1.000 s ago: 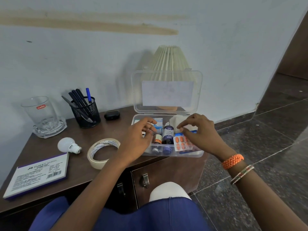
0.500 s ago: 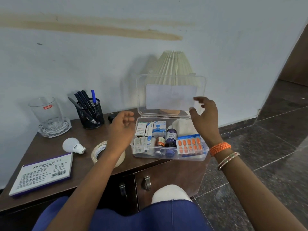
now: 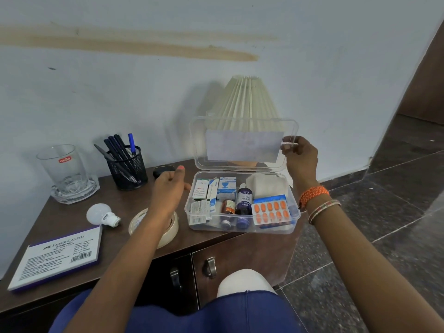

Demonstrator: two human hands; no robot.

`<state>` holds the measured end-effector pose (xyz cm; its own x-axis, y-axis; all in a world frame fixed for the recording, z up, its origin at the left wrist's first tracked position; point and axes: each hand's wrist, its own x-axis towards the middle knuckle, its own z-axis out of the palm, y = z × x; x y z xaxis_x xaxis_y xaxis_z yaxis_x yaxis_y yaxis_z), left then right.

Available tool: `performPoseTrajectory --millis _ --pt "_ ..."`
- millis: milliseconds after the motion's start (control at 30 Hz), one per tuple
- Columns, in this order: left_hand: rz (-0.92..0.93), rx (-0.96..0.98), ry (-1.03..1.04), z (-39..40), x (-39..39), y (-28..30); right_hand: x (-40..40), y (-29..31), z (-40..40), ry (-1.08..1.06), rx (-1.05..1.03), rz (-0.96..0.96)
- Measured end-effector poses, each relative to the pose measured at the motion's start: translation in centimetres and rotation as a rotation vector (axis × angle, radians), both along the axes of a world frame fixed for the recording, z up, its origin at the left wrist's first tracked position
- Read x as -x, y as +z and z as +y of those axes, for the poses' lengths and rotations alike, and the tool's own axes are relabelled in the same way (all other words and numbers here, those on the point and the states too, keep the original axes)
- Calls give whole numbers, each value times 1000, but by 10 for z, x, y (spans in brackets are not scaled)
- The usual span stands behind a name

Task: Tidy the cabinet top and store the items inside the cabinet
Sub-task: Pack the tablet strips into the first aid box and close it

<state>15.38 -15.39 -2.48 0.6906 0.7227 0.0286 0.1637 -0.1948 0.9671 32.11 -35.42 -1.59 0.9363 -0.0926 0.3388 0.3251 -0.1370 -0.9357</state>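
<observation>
Two hands in play: right hand (image 3: pixel 299 159) pinches the upper right edge of the clear box's lid (image 3: pixel 243 143), which stands upright. Left hand (image 3: pixel 168 188) hovers just left of the medicine box (image 3: pixel 242 222), fingers loosely curled, holding nothing afaik. Box sits at the cabinet top's (image 3: pixel 134 203) front right edge, slightly overhanging. Risk imo: swing the lid down w/o steadying the base and the box could slide off. The pill strip (image 3: pixel 271 210) and iodine bottle (image 3: pixel 243 203) sit high, so they might block the latch.
</observation>
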Motion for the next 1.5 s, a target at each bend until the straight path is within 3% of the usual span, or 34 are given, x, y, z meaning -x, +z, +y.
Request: performPoseTrajectory --millis 267,633,933,1100,1267,1400,1500 --pt "-103 178 -156 -11 22 19 47 -25 -29 40 156 -183" --pt "103 210 -315 1 31 6 69 -44 -51 137 332 -250" --pt "313 -406 -388 15 36 -7 84 -57 -64 219 343 -311" --pt "366 -574 -365 10 37 -11 92 -62 -70 310 172 -151" --pt "248 -903 -365 -6 43 -5 96 -69 -73 393 656 -239" --pt "270 -1058 -556 -18 41 0 84 -73 -74 416 623 -294" --pt "308 -1111 -523 -18 37 -2 72 -73 -73 392 645 -277"
